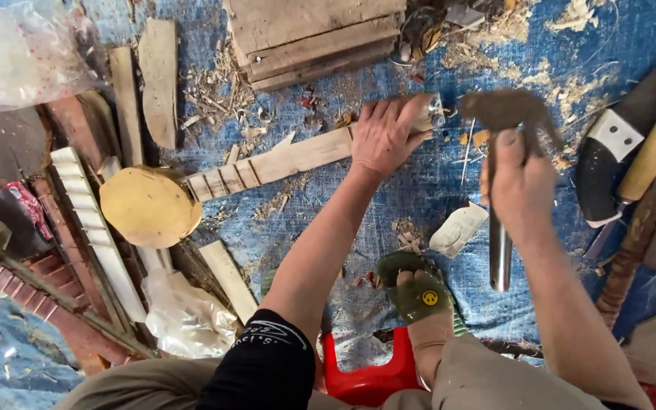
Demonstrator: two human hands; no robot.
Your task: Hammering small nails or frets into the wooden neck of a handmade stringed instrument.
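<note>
fingers of your left hand (pixel 383 137) lie spread and flat, pressing down on the far end of a long pale wooden neck (pixel 282 162) that rests on the blue tarp (pixel 419 197). just past your fingertips a small metal fitting (pixel 436 118) shows at the tip of that piece. back from your palm, the neck runs toward your left, its surface cut with cross notches, and ends at a round tan wooden body (pixel 148 206).

your right hand (pixel 521 182) is wrapped tight around the handle of a hammer (pixel 504 152), fingers closed on it with the thumb up along the shaft. the dark rusty hammer head (pixel 509 110) stands above your knuckles, level with the metal fitting and just beside your left fingertips, apart from them. the bright metal end of the handle hangs below your fist.

below your right fist a small pale carved block (pixel 458 228) lies on the tarp, and nearer you your foot in a green sandal (pixel 417 292) rests by a red plastic stool (pixel 366 372). beyond your left fingers sits a stack of wooden boards (pixel 313 34), with shavings scattered about. to the right of your right hand lie dark-handled tools (pixel 632 144). well off to the left of your left hand lie notched strips (pixel 96 228) and plastic bags (pixel 20 53).
</note>
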